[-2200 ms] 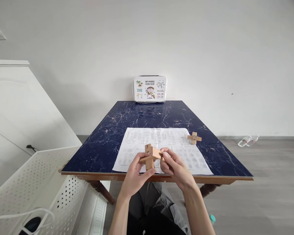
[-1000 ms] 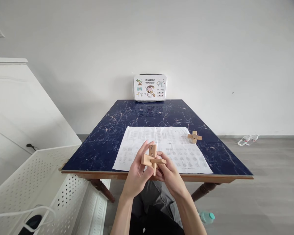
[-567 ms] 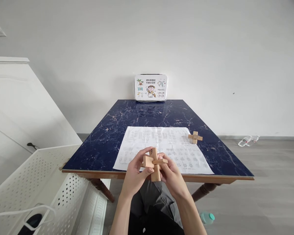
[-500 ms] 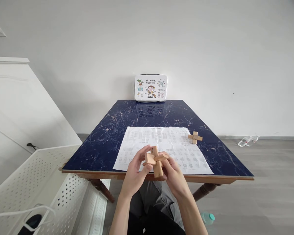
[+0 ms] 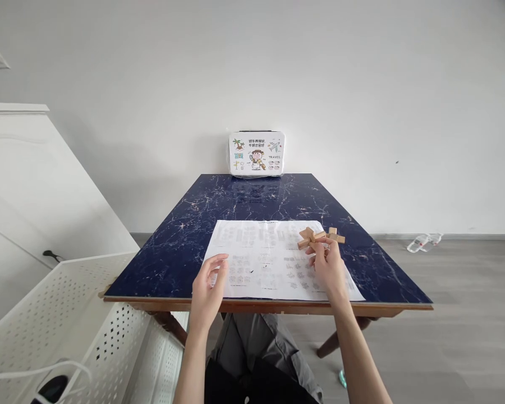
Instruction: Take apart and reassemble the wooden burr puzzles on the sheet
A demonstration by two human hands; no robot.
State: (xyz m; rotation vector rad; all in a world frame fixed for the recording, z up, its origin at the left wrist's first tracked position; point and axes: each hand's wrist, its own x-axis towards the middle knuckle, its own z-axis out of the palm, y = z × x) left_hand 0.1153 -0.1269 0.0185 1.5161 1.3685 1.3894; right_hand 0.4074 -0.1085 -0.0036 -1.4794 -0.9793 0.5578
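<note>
A cross-shaped wooden burr puzzle [image 5: 310, 238] is gripped in the fingers of my right hand [image 5: 329, 268], over the upper right of a printed sheet [image 5: 256, 280]. Just behind those fingers, at the sheet's right edge, sits a second wooden burr puzzle [image 5: 335, 238], partly hidden. My left hand [image 5: 210, 286] is over the sheet's left side with fingers curved and apart, holding nothing. Rows of small diagrams cover the paper, too faint to read.
A white illustrated case [image 5: 256, 154] stands at the back of the blue marbled table [image 5: 252, 199], against the wall. On the left are a white perforated basket [image 5: 122, 325] and a white cabinet [image 5: 33, 185]. Clear plastic packaging [image 5: 424, 243] lies on the floor at right.
My right hand has carried the wooden burr puzzle from the table's front edge to the right, beside the second one. My left hand has let go of it and moved left.
</note>
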